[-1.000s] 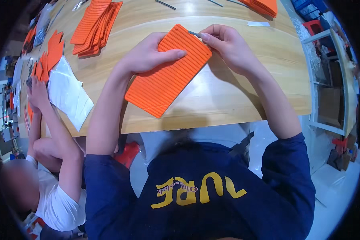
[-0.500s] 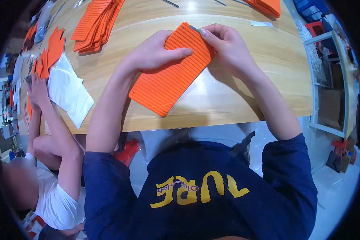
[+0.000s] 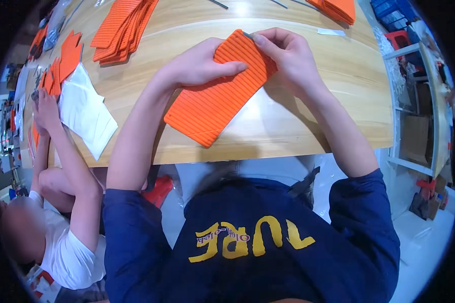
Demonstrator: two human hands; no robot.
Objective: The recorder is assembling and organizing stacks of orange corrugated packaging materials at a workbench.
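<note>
A flat orange ribbed piece (image 3: 210, 108), roughly rectangular and tilted, is held above the near part of the table. My left hand (image 3: 199, 64) grips its left edge, thumb lying on the ribs and the other fingers hidden underneath. At the upper right corner, my right hand (image 3: 285, 53) is closed, pinching a small dark grey strip (image 3: 247, 35) at the piece's edge between thumb and fingers. How far the strip runs along or behind the piece is hidden.
The wooden table (image 3: 349, 106) carries a stack of orange ribbed pieces (image 3: 119, 33) at back left and another orange stack (image 3: 338, 10) at back right. White sheets (image 3: 86, 108) lie left, beside a co-worker's hand (image 3: 48, 111). A shelf rack (image 3: 414, 106) stands beyond the right edge.
Both hands keep their hold on the orange piece and the strip. The piece has barely shifted, and the whole view has moved slightly.
</note>
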